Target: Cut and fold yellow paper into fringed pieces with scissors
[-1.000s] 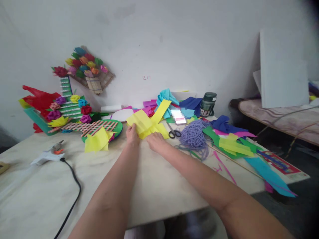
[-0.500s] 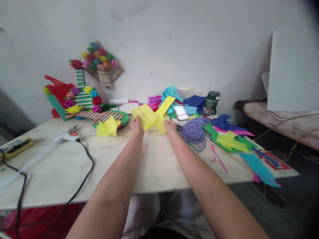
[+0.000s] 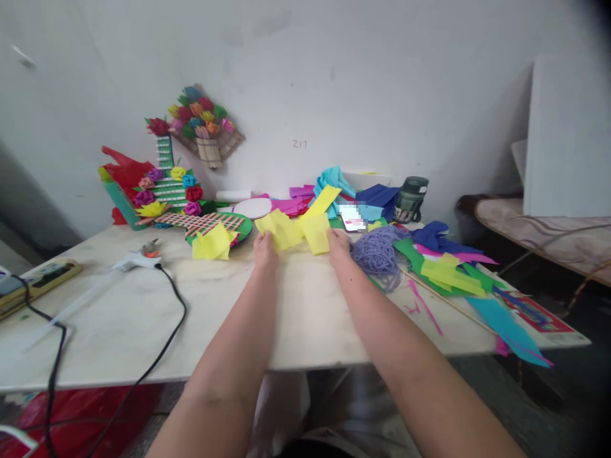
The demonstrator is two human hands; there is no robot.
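My left hand [image 3: 266,247] pinches a piece of yellow crepe paper [image 3: 281,230] by its left edge. My right hand [image 3: 338,244] is closed on a second yellow crepe paper piece [image 3: 317,234]. The two pieces are held above the table, their inner edges close together; whether they touch or join, I cannot tell. A longer yellow strip [image 3: 325,200] slants up behind them. Left of my left hand, more yellow paper [image 3: 212,243] lies on the base of a guitar-shaped craft [image 3: 238,224]. Purple yarn [image 3: 378,253] lies heaped beside my right hand.
A glue gun [image 3: 136,259] with a black cord rests on the left, near a power strip [image 3: 42,286]. Behind are a phone [image 3: 353,219], crumpled blue paper [image 3: 334,181] and a dark bottle [image 3: 410,198]. A thin stick [image 3: 446,299] and coloured paper [image 3: 506,327] lie right.
My hands have spread slightly apart, and the right-hand yellow piece now hangs flatter and more squarely facing me. The whole view has shifted a little.
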